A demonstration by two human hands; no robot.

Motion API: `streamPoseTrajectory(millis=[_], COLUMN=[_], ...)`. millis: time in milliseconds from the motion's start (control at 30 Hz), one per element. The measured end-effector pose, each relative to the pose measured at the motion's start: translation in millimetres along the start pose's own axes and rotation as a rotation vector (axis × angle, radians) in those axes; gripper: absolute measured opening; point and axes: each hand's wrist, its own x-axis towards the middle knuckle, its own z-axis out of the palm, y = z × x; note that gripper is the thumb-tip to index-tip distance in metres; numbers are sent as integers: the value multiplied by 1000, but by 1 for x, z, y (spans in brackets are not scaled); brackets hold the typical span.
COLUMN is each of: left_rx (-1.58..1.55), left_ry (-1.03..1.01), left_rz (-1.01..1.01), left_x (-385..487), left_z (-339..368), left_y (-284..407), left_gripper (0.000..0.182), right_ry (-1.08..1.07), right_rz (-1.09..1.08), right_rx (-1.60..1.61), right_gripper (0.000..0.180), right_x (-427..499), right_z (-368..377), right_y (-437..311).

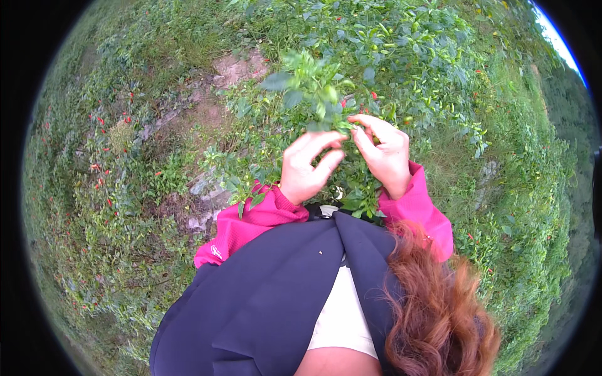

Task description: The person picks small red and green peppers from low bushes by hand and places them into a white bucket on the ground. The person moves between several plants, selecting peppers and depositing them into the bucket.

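My left hand (pixel 312 164) is in the middle of the view, its fingertips at the lower leaves of a chili pepper stem (pixel 324 94) that looks blurred and carries pale green peppers. Close beside it on the right, my right hand (pixel 382 148) has its thumb and forefinger near each other at the same foliage. Whether either hand grips a stem or a pepper is hidden by leaves and blur. A red chili pepper (pixel 374 95) hangs just above my right hand. Leaves of the plant (pixel 360 199) also show between my wrists, and others lie against my left sleeve.
Chili plants with green peppers (pixel 428 101) grow at the upper right. Many red chili peppers (pixel 100 121) dot the plants on the left. Bare soil (pixel 240 68) shows at the upper left, and pale rocks (pixel 204 185) lie left of my left hand.
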Motion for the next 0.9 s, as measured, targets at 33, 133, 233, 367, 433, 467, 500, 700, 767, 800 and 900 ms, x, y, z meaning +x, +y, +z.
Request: streamPoseTrajectory(millis=[33, 133, 233, 367, 433, 467, 500, 700, 767, 800, 900], left_rx=[-52, 130, 101, -68, 225, 253, 277, 154, 204, 241, 348], left_ry=[110, 56, 21, 27, -16, -84, -132, -99, -35, -8, -52], left_rz=[-121, -83, -27, -163, 37, 78, 100, 8, -7, -7, 33], left_x=[2, 6, -2, -9, -6, -4, -3, 9, 12, 14, 24], left_z=[1, 6, 20, 25, 16, 13, 10, 10, 14, 16, 23], left_y=[-3, -20, -35, -43, -45, -44, -42, -19, -8, -3, 6], left_gripper=[21, 25, 27, 20, 20, 22, 24, 23, 22, 21, 21], right_ry=[24, -13, -55, 24, -51, -121, -181, -263, -194, -81, 195], right_rz=[-61, -126, -138, -11, 248, 466, 655, 554, 442, 492, 600], right_rx=[-5, 18, 88, 217, 402, 584, 773, 1810, 1758, 1565, 762], right_gripper=[17, 19, 19, 19, 15, 14, 14, 25, 28, 28, 24], right_x=[-2, -10, -14, -19, -17, -14, -11, 2, -2, -4, -6], right_z=[0, 3, 9, 14, 11, 9, 5, -47, -73, -84, -93], right_y=[1, 2, 0, 1, 6, 9, 13, 43, 57, 66, 95])
